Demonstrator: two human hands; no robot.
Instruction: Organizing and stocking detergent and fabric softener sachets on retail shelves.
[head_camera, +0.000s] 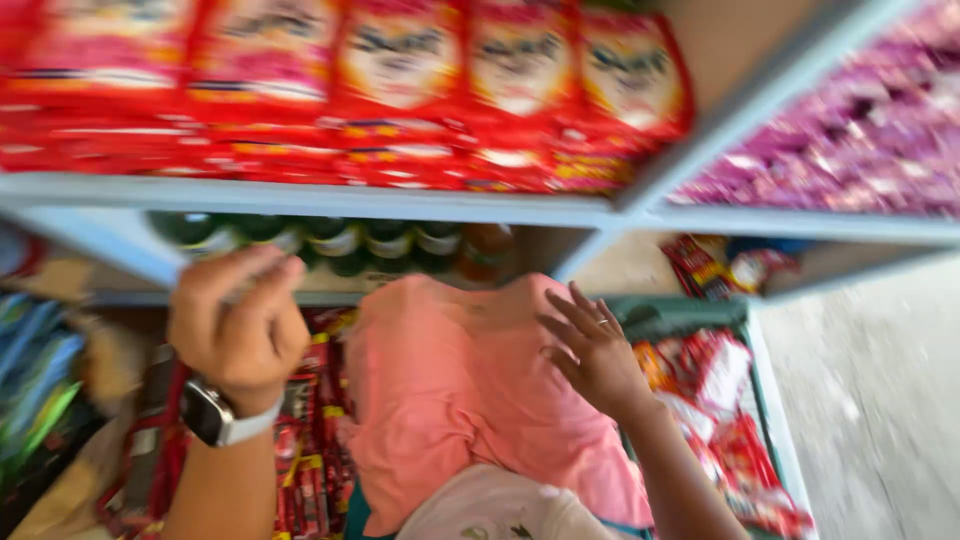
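The left hand (238, 325), with a watch at the wrist, is raised at the left centre of the frame. Its fingers are curled at the front edge of the pale blue shelf (300, 200), just below the row of dark green bottles (335, 240); whether anything is enclosed in that grip cannot be told through the blur. The right hand (595, 350) is seen right of centre with its grip wide, fingers spread and resting against the salmon-pink cloth (460, 390), which is draped over the middle of the frame, probably to cover what lies beneath.

Red packets (400, 90) are stacked tightly across the upper shelf so that their faces show outward. Purple packets (850, 140) fill the upper right compartment. A green crate (680, 315) of red sachets sits at lower right, hard against the cloth's edge. More red strips (310, 440) hang at lower left.

Little room is left between the shelf edge and the cloth. Open grey floor (880, 400) is found only at the far right.
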